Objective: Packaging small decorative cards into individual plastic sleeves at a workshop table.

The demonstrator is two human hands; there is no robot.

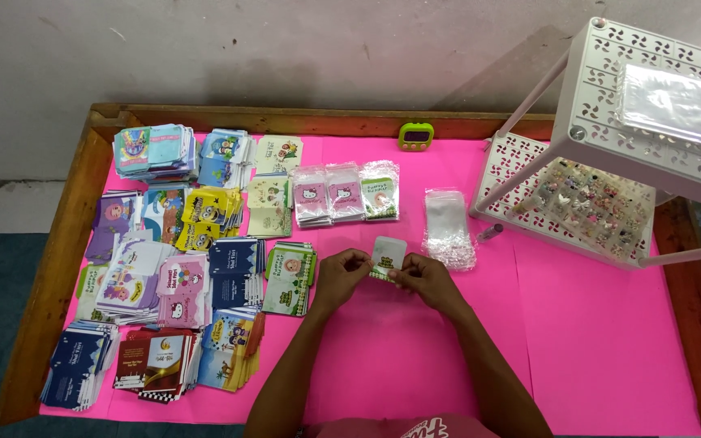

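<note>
The pink worktop with its raised wooden rim is crowded on the left by stacks of printed cards, and the white perforated rack closes off the far right; bare room lies in front and to the near right. At centre both hands hold one small card in a clear sleeve just above the surface. The left hand and right hand each pinch its lower edge, grip pressed together. The step looks like sleeving; closing it calls for a steady two-handed fold. Loose clear sleeves lie just beyond.
</note>
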